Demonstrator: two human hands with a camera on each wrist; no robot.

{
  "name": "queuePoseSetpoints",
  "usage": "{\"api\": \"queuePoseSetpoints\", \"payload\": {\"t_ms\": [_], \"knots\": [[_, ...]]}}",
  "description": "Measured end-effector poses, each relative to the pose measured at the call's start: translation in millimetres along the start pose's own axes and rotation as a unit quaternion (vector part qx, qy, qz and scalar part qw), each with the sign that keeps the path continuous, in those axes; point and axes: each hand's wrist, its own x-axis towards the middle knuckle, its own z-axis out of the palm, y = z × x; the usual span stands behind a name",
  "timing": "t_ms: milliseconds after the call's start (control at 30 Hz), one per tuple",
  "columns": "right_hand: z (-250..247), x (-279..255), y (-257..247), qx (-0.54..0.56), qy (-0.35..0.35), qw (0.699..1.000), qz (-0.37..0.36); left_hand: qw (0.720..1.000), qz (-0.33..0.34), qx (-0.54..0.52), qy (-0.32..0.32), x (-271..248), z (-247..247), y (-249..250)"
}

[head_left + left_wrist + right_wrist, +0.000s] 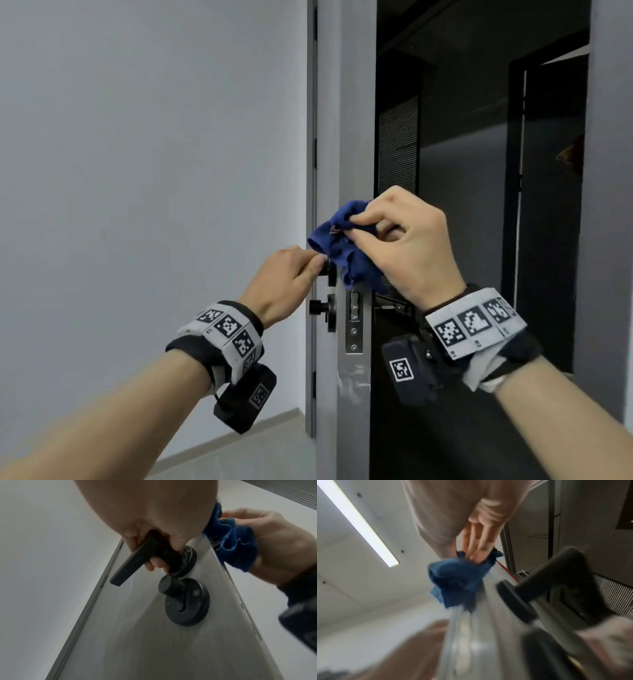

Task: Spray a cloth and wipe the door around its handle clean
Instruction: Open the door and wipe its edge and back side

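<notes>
Cloth [346, 246] bunched in my right hand [407, 240] against door [154, 635] edge, left hand [284, 277] fingers wrapped round handle [130, 562].

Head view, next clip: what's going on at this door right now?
A person is cleaning a grey door that stands ajar. The left hand grips the black lever handle on the door's face. The right hand holds a bunched dark blue cloth against the door's edge, just above the metal latch plate. Below the lever sits a black round thumb-turn knob, untouched. No spray bottle is in view.
</notes>
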Motion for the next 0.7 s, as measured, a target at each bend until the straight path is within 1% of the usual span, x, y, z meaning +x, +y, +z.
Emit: {"api": "queuePoseSetpoints", "payload": {"t_ms": [33,167,233,333,467,567,600,667,700], "knots": [[3.5,-8.8,1.9,0.008,0.000,1.000,0.004,1.000,0.002,-0.002,-0.001,0.5,-0.6,-0.5],[0.6,-40.7,10.9,0.037,0.047,0.998,0.018,1.000,0.002,0.011,-0.004,1.8,1.0,-4.3],[1.3,-62.5,11.0,0.019,0.030,0.999,0.013,1.000,0.003,0.008,-0.002,3.1,1.8,-7.0],[10.1,-108.8,3.5,-0.025,-0.047,0.998,-0.013,1.000,0.015,0.015,0.001,2.8,0.6,-8.3],[11.8,-156.8,-4.2,-0.015,-0.141,0.990,0.003,1.000,0.003,0.017,-0.001,1.2,-3.4,-8.8],[7.7,-171.2,-11.2,-0.023,-0.275,0.961,0.024,0.999,-0.019,0.019,-0.024,-0.4,-9.0,-7.1],[5.1,-170.1,-12.7,-0.024,-0.299,0.953,0.030,0.999,-0.028,0.021,-0.036,-1.2,-11.5,-6.6],[-3.0,-156.3,-17.8,-0.018,-0.294,0.954,0.050,0.996,-0.040,0.045,-0.066,-3.4,-17.6,-3.9],[-8.5,-144.3,-22.2,-0.012,-0.286,0.956,0.067,0.995,-0.047,0.058,-0.069,-5.7,-21.8,-0.8]]}}
